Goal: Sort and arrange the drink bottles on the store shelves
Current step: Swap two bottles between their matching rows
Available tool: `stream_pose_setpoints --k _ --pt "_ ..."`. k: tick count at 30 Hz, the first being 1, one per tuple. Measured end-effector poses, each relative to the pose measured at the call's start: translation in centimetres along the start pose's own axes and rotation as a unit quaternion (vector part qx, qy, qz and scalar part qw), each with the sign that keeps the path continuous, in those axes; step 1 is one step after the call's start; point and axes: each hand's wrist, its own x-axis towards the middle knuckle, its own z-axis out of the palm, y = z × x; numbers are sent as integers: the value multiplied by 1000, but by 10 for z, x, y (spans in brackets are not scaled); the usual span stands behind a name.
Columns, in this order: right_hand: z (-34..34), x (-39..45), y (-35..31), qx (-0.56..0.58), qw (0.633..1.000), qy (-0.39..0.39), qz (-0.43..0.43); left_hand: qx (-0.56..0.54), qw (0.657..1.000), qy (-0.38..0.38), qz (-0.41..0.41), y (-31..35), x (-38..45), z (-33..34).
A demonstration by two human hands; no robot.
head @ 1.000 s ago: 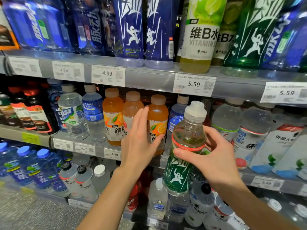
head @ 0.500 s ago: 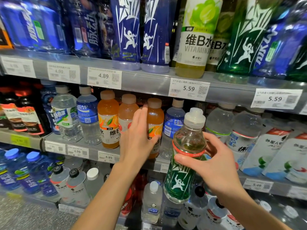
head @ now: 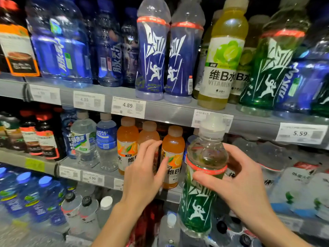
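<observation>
Closer to the shelves now, my left hand (head: 142, 175) has curled its fingers onto the orange bottles (head: 173, 155) at the middle shelf's (head: 78, 164) front edge. My right hand (head: 238, 182) grips the green-labelled bottle (head: 201, 184), upright, nearly full of clear liquid, in front of that shelf edge, white cap (head: 212, 124) reaching the upper shelf's (head: 169, 109) price strip.

I note three shelves (head: 170, 111) stacked — tall bottles (head: 153, 56) along the frame's top, short bottles (head: 127, 145) mid-left. The held bottle (head: 203, 175) stands lower centre, before the middle shelf, right of the left hand (head: 142, 175).
</observation>
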Motion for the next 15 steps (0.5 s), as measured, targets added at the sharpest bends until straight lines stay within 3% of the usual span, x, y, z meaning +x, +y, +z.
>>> stream_pose_setpoints --k 7,10,15 --pt "30 23 -27 -9 999 27 -45 -244 964 -16 -103 16 4 -33" --pt "41 34 -36 -8 997 51 -59 -245 968 0 -58 27 17 -52" --pt "47 56 -56 29 991 88 -99 -154 981 114 -42 27 78 -85"
